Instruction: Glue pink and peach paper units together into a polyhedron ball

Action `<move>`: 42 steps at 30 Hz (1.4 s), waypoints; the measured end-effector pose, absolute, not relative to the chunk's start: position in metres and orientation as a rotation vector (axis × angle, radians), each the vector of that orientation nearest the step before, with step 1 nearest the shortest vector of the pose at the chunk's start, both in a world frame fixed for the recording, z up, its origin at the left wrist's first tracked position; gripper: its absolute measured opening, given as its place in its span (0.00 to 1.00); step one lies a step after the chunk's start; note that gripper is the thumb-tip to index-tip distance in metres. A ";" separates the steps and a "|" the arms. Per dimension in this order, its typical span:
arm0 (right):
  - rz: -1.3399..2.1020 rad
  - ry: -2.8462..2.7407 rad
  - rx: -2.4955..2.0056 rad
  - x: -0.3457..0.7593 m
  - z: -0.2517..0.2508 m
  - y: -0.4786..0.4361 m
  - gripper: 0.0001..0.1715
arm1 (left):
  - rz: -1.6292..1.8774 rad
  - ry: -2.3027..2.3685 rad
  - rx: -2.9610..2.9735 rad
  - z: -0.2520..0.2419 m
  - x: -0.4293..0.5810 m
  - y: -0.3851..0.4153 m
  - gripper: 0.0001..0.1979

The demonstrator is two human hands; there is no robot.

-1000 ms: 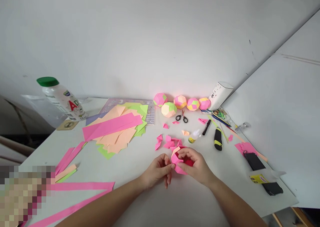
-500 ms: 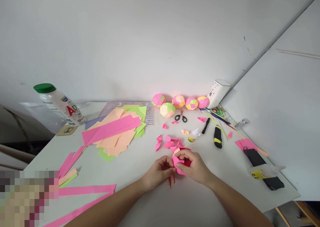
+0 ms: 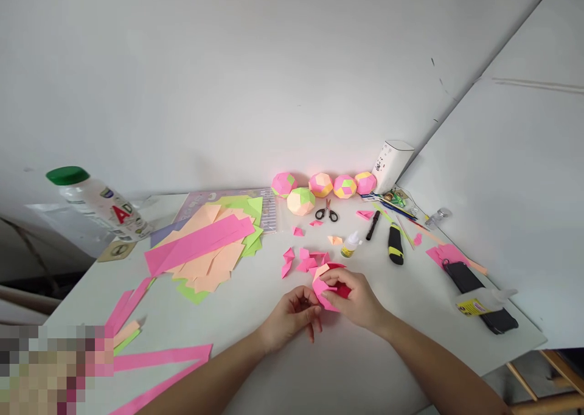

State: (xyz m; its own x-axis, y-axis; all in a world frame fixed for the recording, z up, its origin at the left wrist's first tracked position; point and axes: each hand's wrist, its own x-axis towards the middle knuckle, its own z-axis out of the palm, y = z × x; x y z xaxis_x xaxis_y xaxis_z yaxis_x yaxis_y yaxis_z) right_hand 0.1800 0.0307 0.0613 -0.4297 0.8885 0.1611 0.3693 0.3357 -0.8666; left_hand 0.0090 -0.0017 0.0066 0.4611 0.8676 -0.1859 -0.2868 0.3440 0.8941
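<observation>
A partly built pink and peach folded-paper ball [image 3: 323, 299] is between my hands, low over the table, its hollow side partly showing. My right hand [image 3: 353, 293] grips it from the right, thumb in front and fingers over the top. On its left edge, my left hand [image 3: 294, 317] has curled fingers, with thumb and fingertips close together against the paper. Whether a small flap lies in that pinch is hidden. Just beyond are several small pink folded-paper pieces [image 3: 306, 261]. A small glue bottle [image 3: 350, 244] stands behind my right hand, near a peach folded piece [image 3: 335, 240].
Finished paper balls [image 3: 320, 185] line the wall, with scissors [image 3: 326, 212] before them. Paper sheets [image 3: 201, 238] and a white bottle [image 3: 100, 202] lie left. At right are a cutter [image 3: 395, 244], a marker [image 3: 373, 225], a black case [image 3: 465, 281] and a larger glue bottle [image 3: 483, 302].
The camera view has shifted slightly. My right fingers have moved a little over the paper ball, showing more of its red inside. My left hand stays nearly the same.
</observation>
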 end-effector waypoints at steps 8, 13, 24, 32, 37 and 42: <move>1.121 -1.942 -1.115 0.180 0.064 0.032 0.13 | 0.891 0.776 0.961 0.012 0.008 -0.003 0.14; 1.010 -1.966 -1.068 0.180 0.066 0.033 0.16 | 0.863 0.803 0.966 0.013 0.007 -0.003 0.14; 1.528 -1.783 -0.993 0.186 0.064 0.032 0.09 | 0.840 0.874 0.962 0.012 0.006 -0.006 0.14; 1.559 -1.664 -1.005 0.186 0.056 0.036 0.07 | 0.850 0.868 0.945 0.010 0.007 -0.007 0.14; 1.595 -1.612 -0.993 0.185 0.053 0.038 0.07 | 0.860 0.864 0.942 0.008 0.007 -0.006 0.14; 1.588 -1.573 -0.976 0.186 0.055 0.039 0.08 | 0.863 0.852 0.939 0.008 0.008 -0.006 0.14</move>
State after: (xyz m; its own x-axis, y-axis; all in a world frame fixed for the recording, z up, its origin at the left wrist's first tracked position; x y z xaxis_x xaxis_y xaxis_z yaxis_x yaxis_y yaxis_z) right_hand 0.1864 0.0390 0.0545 -0.4812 0.8756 -0.0425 0.0342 -0.0297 -0.9990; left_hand 0.0076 -0.0059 0.0077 0.3980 0.8898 -0.2233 -0.2344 0.3340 0.9130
